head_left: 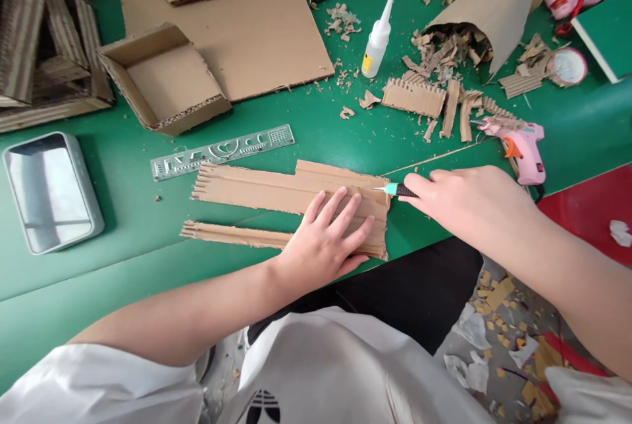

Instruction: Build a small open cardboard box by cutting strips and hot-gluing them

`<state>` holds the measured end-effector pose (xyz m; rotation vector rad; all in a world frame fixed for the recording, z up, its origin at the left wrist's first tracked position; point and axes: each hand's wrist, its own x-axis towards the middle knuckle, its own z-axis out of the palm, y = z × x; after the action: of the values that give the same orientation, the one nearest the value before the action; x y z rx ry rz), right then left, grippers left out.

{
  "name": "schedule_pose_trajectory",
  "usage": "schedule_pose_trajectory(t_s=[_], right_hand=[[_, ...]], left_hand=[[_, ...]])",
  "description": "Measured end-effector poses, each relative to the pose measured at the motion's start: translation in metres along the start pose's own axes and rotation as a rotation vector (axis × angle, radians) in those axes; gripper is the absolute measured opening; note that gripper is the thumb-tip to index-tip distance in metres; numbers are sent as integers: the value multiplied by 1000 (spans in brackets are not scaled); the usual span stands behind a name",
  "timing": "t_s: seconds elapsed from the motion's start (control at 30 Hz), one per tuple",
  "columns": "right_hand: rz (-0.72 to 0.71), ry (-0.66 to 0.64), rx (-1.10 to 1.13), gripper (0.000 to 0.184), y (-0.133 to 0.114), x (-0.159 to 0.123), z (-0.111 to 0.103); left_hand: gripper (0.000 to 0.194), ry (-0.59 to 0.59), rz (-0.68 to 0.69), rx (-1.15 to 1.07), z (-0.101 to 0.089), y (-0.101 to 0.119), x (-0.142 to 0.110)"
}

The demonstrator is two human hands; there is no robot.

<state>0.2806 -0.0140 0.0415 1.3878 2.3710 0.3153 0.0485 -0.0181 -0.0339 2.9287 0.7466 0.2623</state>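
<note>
My left hand (pixel 328 236) lies flat with fingers spread, pressing a torn-edged piece of cardboard (pixel 257 187) against the table near its front edge. A narrow strip (pixel 241 234) of the cardboard reaches out to the left, beside the wider part. My right hand (pixel 444 197) is closed around a craft knife (pixel 399 189) with a black and turquoise handle. Its thin blade points left and rests on the cardboard's upper right part, just beyond my left fingertips. Behind the cardboard lies a clear plastic ruler (pixel 222 151) with cut-out shapes.
On the green table (pixel 316 121) stand a glue bottle (pixel 376 42), a cardboard box (pixel 168 81) and a mirror-like device (pixel 52 190). A large cardboard sheet (pixel 266 22) lies behind. Cardboard scraps (pixel 415 96), a pink glue gun (pixel 523 147) and a tape roll (pixel 567 67) are at right.
</note>
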Motion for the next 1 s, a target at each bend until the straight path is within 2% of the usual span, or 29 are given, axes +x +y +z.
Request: schedule_pose_trajectory(t_s=[0.33, 0.7, 1.0], right_hand=[[-2, -100, 71, 23, 1, 5, -5], [18, -191, 48, 18, 4, 1, -17], [29, -188, 55, 19, 2, 3, -14]], left_hand=[[50, -32, -16, -18, -2, 0, -1], [48, -51, -22, -28, -4, 1, 1], [48, -51, -24, -27, -3, 1, 0]])
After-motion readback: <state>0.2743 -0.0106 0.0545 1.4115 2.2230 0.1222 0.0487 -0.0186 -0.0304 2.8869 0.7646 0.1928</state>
